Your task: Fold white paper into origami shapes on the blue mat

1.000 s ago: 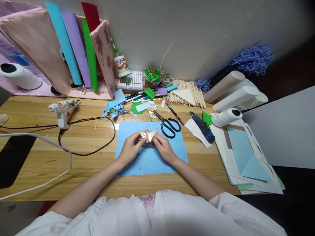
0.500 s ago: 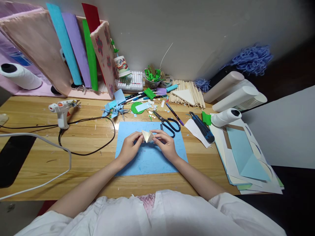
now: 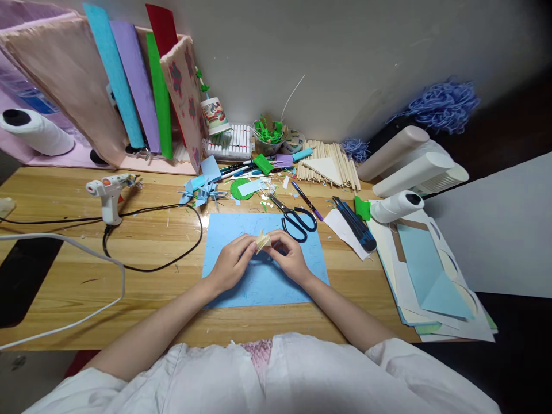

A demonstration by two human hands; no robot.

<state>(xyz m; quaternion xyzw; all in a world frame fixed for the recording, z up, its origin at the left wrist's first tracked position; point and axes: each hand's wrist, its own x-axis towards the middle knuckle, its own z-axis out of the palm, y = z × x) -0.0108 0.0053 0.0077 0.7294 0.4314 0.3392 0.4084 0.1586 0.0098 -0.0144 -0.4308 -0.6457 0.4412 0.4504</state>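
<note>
A small folded piece of cream paper [image 3: 262, 240] is pinched between both my hands over a light blue sheet [image 3: 241, 287] on the wooden desk [image 3: 142, 282]. My left hand [image 3: 230, 263] grips its left side with thumb and fingers closed. My right hand [image 3: 290, 257] closes on its right side, fingers curled over the top. Only a small corner of the paper shows between the fingertips.
Black scissors [image 3: 295, 220] lie just beyond the blue sheet, with a utility knife [image 3: 356, 225] to their right. A glue gun [image 3: 110, 195] and its black cord [image 3: 172, 261] are on the left. Paper stacks [image 3: 431, 276], rolls, wooden sticks [image 3: 328, 164] and scraps crowd the back and right.
The cream paper was spread wider with two points showing; it is now folded smaller and mostly covered by my fingers. Both hands have drawn closer together.
</note>
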